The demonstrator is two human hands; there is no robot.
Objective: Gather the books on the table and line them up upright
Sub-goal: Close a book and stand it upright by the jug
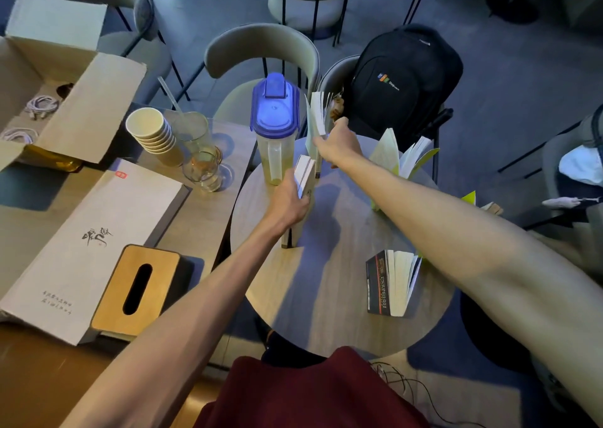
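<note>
On the round wooden table my left hand grips the top of an upright pale book standing near the table's left side. My right hand reaches to the far edge and holds a white book lifted with its pages fanning. A green-covered book and another one stand fanned open at the back right. A black-covered book stands open at the front right. A further green cover peeks out behind my right forearm.
A blue-lidded pitcher stands at the table's back left, close to both hands. On the left table are stacked paper cups, glasses, a wooden tissue box, a flat white box and a cardboard box. A black backpack sits on a chair behind.
</note>
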